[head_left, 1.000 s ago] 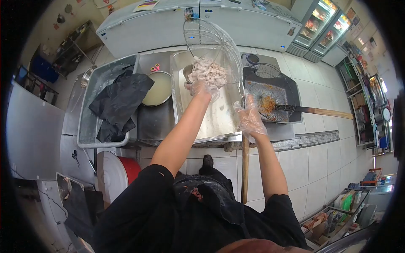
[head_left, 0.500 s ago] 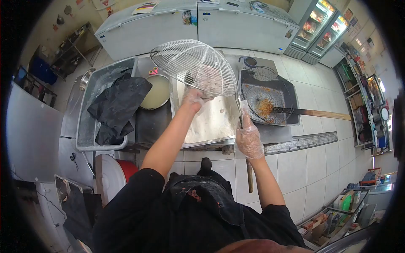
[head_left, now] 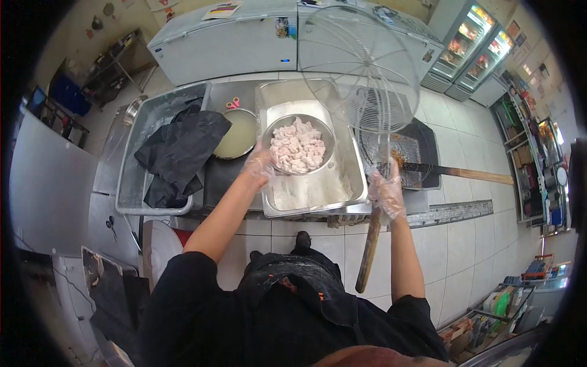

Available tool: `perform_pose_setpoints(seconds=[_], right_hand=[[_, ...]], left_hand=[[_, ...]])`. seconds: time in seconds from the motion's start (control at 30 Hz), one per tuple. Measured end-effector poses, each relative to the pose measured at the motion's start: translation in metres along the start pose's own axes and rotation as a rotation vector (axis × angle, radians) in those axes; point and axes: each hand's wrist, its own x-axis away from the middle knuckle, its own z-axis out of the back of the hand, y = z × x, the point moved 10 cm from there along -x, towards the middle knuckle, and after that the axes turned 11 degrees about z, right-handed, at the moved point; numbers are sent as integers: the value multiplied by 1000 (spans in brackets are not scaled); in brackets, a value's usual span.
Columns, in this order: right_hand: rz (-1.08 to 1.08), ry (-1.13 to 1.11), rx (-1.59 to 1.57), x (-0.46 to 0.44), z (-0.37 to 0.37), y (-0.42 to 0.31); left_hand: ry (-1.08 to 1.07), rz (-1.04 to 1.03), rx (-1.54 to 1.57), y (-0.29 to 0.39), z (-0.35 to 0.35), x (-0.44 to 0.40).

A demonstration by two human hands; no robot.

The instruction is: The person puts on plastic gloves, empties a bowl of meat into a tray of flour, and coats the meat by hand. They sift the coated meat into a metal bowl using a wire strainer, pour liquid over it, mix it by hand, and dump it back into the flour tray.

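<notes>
My left hand (head_left: 260, 164), in a clear plastic glove, is closed on the left rim of a metal bowl (head_left: 331, 142). Pale, coated pieces that look like raw meat (head_left: 298, 147) fill much of the bowl. Beneath it is a deep steel pan (head_left: 312, 197) dusted with white powder; I cannot tell whether the bowl rests on it. My gloved right hand (head_left: 387, 194) grips a large wire skimmer (head_left: 367, 63) where its wooden handle (head_left: 369, 248) begins. The round mesh rises beyond the pan's right side, slightly blurred.
A second skimmer's wooden handle (head_left: 480, 175) sticks out right from a dark tray (head_left: 433, 131) with orange crumbs. Left of the pan are a pot of pale liquid (head_left: 236, 136), scissors (head_left: 233, 103) and a grey tub (head_left: 125, 183) holding black plastic (head_left: 180, 150). White chest freezers (head_left: 226, 46) stand behind.
The skimmer has swung up and right, off the bowl it was covering. The bowl and its contents now show fully. My left hand still holds the bowl, lower and further left.
</notes>
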Motion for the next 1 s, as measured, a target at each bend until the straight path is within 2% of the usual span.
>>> perform_pose_setpoints(seconds=[0.07, 0.13, 0.2, 0.23, 0.33, 0.47, 0.53, 0.57, 0.6, 0.73, 0.77, 0.83, 0.87, 0.9, 0.93, 0.97, 1.0], right_hand=[[-50, -53, 17, -14, 4, -1], [-102, -57, 18, -27, -6, -14], [-152, -98, -90, -41, -29, -18], [-158, -148, -198, -54, -37, -10], [-230, -306, -262, -89, -76, 16], [-339, -465, -411, -102, -182, 27], [-650, -884, -773, -87, -251, 56], [-567, -841, -767, -81, -286, 41], [-580, -862, -765, -75, -315, 43], [-745, -833, -786, -33, -424, 39], [-604, -924, -748, -19, -449, 27], [-719, -1098, -809, 11, -502, 50], [-974, -1176, -911, 25, -525, 76], [-840, -1336, -907, 41, -543, 67], [-372, -1022, -559, 23, -549, 79], [-753, -1184, -903, 42, -589, 112], [-617, -715, -614, 31, -584, 131]], left_hand=[[-69, -48, 4, 5, 2, 12], [-45, -43, 77, 12, 15, 26], [-101, -121, 83, 24, 22, 49], [-1, -127, 111, 24, 35, 62], [7, -275, 178, 25, 74, 93], [110, -362, 303, 9, 119, 147], [170, -360, 317, 3, 127, 168], [220, -382, 314, -1, 138, 174], [273, -401, 312, -5, 147, 180], [346, -468, 250, -23, 177, 179], [316, -487, 294, -28, 177, 176], [339, -524, 284, -30, 186, 168], [348, -566, 281, -30, 189, 164], [346, -659, 137, -22, 188, 165], [342, -450, 262, -33, 181, 164], [309, -400, 300, -36, 177, 156], [285, -356, 310, -39, 181, 145]])
